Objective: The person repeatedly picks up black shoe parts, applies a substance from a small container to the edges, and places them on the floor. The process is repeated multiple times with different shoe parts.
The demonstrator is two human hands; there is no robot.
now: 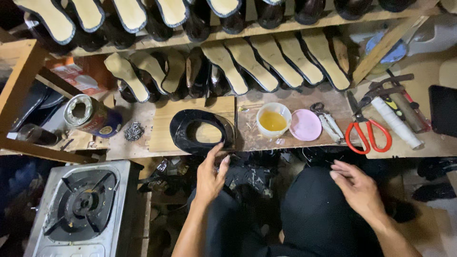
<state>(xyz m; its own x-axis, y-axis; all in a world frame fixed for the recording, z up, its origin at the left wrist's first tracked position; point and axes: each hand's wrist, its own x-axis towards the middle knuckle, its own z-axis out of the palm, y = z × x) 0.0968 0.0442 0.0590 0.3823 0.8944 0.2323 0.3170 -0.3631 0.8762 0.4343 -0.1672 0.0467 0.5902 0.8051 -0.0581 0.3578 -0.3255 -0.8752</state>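
Head view is showing a cluttered wooden surface (295,143) from above. At the far left, a gas stove (83,207) is sitting low beside the person's knee, and a tipped metal can (90,115) is lying above it, with a small heap of nails (134,131) just beside it. Next, a glossy black shoe upper (202,131) is lying flat on a pale board at the surface's front edge. The left hand (211,175) is reaching up to it, fingers (216,151) loosely spread, fingertips touching its near rim but not gripping anything. Further right, a white cup of yellow glue (273,119) is standing just beside a pink lid (305,125), then red-handled scissors (367,133) are lying open. The right hand (358,188) is hovering over the person's dark-clothed lap, fingers half curled and holding nothing. Rows of shoes with tan insoles (266,64) are leaning on the shelf behind.
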